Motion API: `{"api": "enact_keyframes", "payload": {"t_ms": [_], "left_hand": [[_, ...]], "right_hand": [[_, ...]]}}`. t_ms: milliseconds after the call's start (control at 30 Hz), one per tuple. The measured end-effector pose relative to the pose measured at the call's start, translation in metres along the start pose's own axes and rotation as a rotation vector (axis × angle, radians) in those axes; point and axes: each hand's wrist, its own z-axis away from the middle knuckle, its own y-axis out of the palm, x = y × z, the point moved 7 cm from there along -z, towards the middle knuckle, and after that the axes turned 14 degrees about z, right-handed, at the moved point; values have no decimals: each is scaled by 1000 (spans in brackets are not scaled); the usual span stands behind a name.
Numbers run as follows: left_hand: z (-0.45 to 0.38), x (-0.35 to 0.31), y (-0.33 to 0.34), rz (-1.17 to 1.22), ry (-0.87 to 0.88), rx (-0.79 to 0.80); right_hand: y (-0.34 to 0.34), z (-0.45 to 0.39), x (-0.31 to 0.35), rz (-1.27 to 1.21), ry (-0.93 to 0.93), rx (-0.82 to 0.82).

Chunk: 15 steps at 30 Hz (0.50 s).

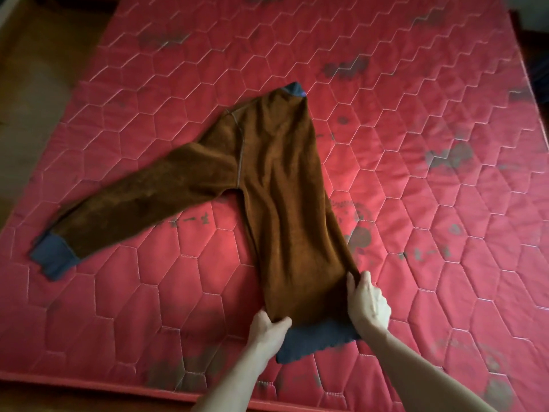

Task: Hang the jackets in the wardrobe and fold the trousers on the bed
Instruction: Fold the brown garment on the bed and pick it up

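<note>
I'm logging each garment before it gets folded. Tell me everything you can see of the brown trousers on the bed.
The brown trousers look like fleecy fabric with dark blue cuffs and a blue edge at the waist. They lie flat on the red quilted mattress, unfolded, legs spread in a V: one leg points left, the other toward the person. The left hand and right hand grip that nearer leg at its sides, just above its cuff.

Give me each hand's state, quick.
Left hand: closed, grips the brown trousers just above the cuff.
Right hand: closed, grips the same leg's other edge.
</note>
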Motion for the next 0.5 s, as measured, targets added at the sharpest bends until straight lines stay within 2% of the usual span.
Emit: {"api": "enact_keyframes", "payload": {"t_ms": [67,167,300,400,500], "left_hand": [[-1,-1,0,-71,-7,-20],[-7,-19,-17,-231,89,-161],[-21,-54,-39,-288,215,-289],[-34,-95,-59,-341,493,-477],[-48,-135,-68,-613,710,-611]], "right_hand": [[0,-1,3,-6,-16,-27],[-6,-9,11,-127,-68,-103],[-18,-28,38,-262,-125,-118],[-34,-50,72,-139,-239,-208],[-47,-67,116,-34,-454,-226]]}}
